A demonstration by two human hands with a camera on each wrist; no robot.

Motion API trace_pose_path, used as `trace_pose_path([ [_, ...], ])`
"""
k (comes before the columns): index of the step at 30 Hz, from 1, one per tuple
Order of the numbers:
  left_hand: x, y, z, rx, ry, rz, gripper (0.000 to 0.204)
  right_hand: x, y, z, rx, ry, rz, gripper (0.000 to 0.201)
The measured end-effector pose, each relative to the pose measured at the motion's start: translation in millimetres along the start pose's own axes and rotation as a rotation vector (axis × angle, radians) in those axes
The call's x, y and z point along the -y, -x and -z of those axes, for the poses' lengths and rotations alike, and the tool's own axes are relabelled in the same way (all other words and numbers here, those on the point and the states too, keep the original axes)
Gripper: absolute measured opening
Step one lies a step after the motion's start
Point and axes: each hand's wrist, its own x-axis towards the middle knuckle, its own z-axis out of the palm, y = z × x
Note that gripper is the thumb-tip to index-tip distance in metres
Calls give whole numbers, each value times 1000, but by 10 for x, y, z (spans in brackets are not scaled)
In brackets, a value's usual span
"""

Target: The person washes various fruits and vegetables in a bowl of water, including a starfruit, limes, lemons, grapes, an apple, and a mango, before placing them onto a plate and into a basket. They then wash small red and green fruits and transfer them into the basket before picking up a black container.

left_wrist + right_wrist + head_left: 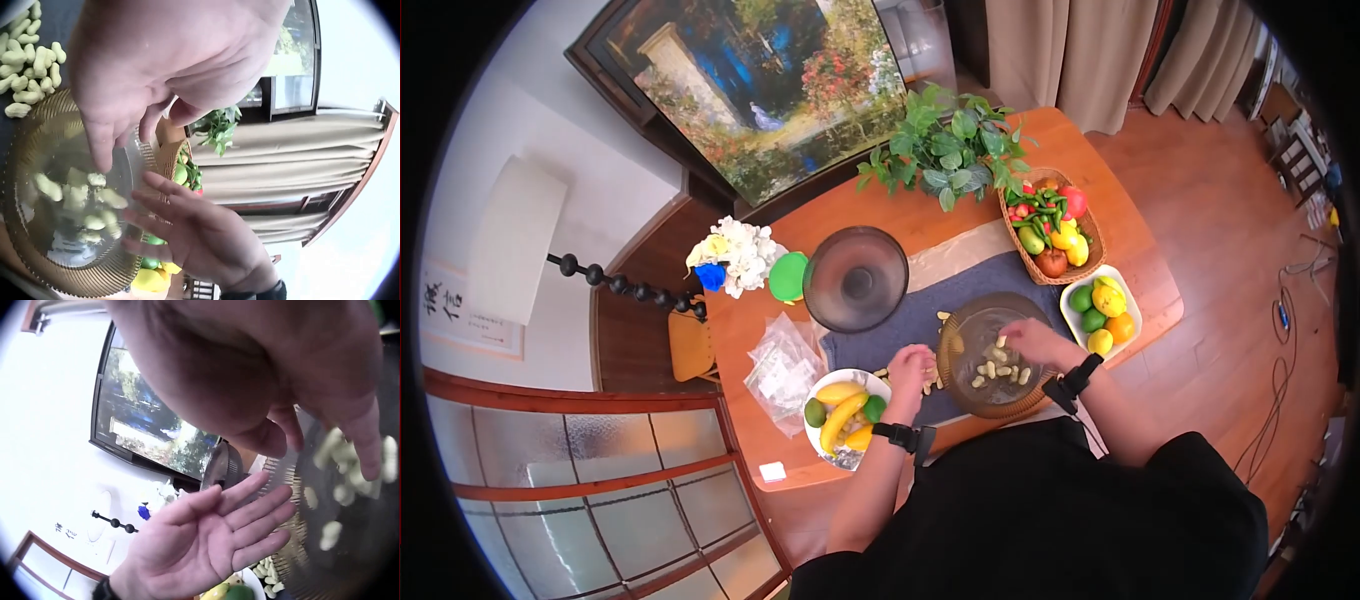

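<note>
My right hand (1040, 342) is over a ribbed brown glass bowl (949, 365), its fingers spread and pointing down. Unshelled peanuts (990, 372) lie inside, and some look blurred close under the right fingertips in the right wrist view. Left of the bowl, above the cloth, is my left hand (912, 376); the right wrist view shows its palm bare and its fingers (259, 515) extended. A heap of peanuts (28, 62) sits on the dark blue cloth (985, 280) beside the bowl, partly hidden under the left hand in the head view.
A fruit plate (813, 392) stands left, with plastic bags (785, 370) behind it. Another dark glass bowl (855, 278) is farther back, near white flowers (745, 255) and a green lid (788, 277). To the right are a wicker basket (1103, 235) and a white fruit tray (1138, 320).
</note>
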Motion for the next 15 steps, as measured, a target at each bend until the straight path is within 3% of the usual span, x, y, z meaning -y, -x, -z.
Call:
trace_pose_path([
  [1, -10, 34, 72, 1, -4, 2, 28, -42, -20, 57, -111, 155, 100, 31],
  [2, -7, 78, 134, -23, -120, 75, 28, -97, -4, 102, -112, 152, 97, 31],
  [3, 32, 110, 185, -47, -235, 146, 29, -63, 62, 167, -275, 234, 56, 29],
  [4, 80, 148, 223, 52, -249, 212, 34, -52, 96, 210, -436, 318, 16, 28],
  [7, 292, 208, 159, 169, -303, 336, 38, -118, 47, 281, -401, 312, 33, 25],
  [9, 482, 173, 107, 177, -289, 314, 41, -20, -49, 253, -373, 337, 47, 26],
  [13, 607, 122, 79, 140, -86, 384, 41, 335, -515, 106, -332, 442, 367, 34],
  [15, 704, 94, 141, 103, -22, 450, 42, 515, -841, -20, -294, 471, 401, 42],
])
